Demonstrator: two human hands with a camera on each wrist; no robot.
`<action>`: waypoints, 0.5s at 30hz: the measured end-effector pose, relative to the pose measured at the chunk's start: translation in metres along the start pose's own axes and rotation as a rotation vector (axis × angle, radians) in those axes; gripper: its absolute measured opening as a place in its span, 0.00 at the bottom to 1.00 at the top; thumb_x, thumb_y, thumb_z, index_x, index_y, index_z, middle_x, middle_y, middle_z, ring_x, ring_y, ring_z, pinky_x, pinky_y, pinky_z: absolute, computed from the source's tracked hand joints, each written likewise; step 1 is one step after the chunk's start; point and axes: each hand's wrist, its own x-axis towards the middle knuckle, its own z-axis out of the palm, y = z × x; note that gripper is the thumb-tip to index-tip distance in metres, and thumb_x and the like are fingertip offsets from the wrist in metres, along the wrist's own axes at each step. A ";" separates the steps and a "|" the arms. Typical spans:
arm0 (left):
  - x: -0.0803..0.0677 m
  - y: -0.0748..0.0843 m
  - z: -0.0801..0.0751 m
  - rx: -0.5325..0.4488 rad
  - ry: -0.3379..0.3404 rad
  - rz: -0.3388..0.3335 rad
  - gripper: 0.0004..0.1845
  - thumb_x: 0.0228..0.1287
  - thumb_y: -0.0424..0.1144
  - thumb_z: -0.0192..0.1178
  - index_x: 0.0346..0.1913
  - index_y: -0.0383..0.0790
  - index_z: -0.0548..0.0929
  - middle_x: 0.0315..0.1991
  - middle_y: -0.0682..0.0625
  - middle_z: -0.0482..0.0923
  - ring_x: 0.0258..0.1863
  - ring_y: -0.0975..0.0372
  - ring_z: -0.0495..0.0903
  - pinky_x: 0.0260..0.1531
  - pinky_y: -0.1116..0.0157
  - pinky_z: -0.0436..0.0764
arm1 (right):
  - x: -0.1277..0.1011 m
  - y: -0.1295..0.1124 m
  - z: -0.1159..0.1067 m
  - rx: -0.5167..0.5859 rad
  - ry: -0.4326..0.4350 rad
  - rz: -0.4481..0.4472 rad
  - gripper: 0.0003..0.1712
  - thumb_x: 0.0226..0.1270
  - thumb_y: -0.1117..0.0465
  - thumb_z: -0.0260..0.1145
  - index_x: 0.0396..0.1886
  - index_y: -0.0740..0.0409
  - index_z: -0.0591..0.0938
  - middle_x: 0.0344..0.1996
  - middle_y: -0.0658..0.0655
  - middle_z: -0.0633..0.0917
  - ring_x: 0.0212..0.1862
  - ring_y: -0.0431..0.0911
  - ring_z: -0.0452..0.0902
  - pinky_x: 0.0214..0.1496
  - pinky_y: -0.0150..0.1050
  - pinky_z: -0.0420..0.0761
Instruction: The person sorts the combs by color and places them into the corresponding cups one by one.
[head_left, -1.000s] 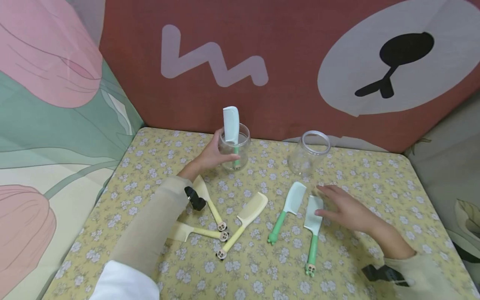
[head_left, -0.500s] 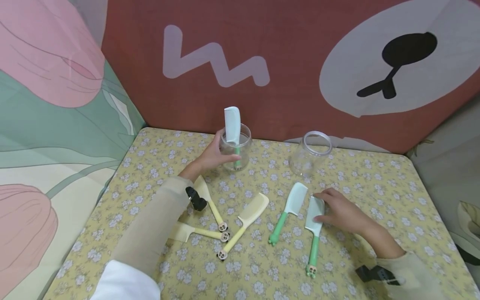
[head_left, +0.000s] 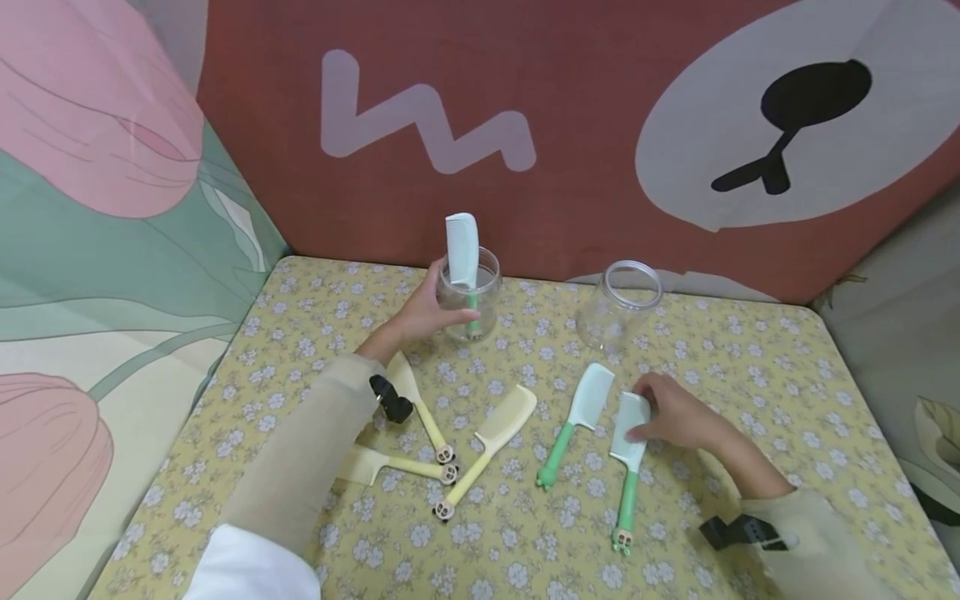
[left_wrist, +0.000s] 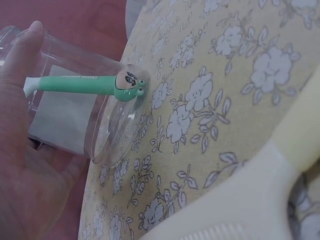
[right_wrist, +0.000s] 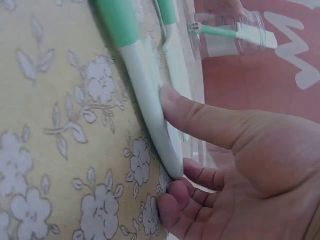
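Only one piece of lettering is showing — a small dark line of print running along the green handle (left_wrist: 80,82) of the comb standing in the clear jar (left_wrist: 75,115), at the upper left of the left wrist view. It is appearing too small and blurred to read. The white zigzag (head_left: 427,125) on the red backdrop is reading as a shape — not a letter.

An empty clear jar (head_left: 619,307) stood just beyond the right hand. Three yellow combs (head_left: 487,442) lay between the hands, beside another green-handled comb (head_left: 576,422).
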 end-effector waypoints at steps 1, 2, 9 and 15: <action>0.000 0.000 0.000 -0.001 0.001 0.000 0.61 0.60 0.45 0.75 0.83 0.53 0.39 0.81 0.47 0.50 0.78 0.51 0.53 0.75 0.46 0.57 | 0.001 0.000 -0.001 0.023 -0.008 0.012 0.30 0.57 0.62 0.80 0.50 0.73 0.73 0.41 0.63 0.78 0.41 0.51 0.77 0.39 0.46 0.81; 0.000 -0.001 0.000 -0.001 0.000 0.000 0.61 0.60 0.45 0.75 0.83 0.53 0.39 0.81 0.47 0.50 0.78 0.51 0.53 0.75 0.46 0.56 | 0.001 0.001 -0.002 0.041 -0.012 0.021 0.28 0.59 0.63 0.79 0.49 0.73 0.73 0.40 0.62 0.78 0.39 0.50 0.76 0.38 0.45 0.80; -0.003 0.006 -0.001 -0.011 -0.011 0.002 0.61 0.61 0.44 0.74 0.83 0.52 0.38 0.81 0.46 0.48 0.79 0.50 0.52 0.75 0.45 0.56 | 0.001 -0.002 -0.004 0.069 -0.006 0.080 0.21 0.64 0.67 0.74 0.47 0.72 0.73 0.38 0.62 0.78 0.38 0.50 0.73 0.37 0.44 0.76; -0.001 0.002 0.000 0.011 0.002 -0.003 0.61 0.61 0.44 0.75 0.83 0.52 0.39 0.81 0.46 0.49 0.78 0.50 0.52 0.75 0.45 0.56 | 0.002 0.000 -0.005 0.083 -0.014 0.095 0.21 0.64 0.66 0.74 0.47 0.73 0.74 0.39 0.63 0.78 0.39 0.51 0.75 0.38 0.44 0.78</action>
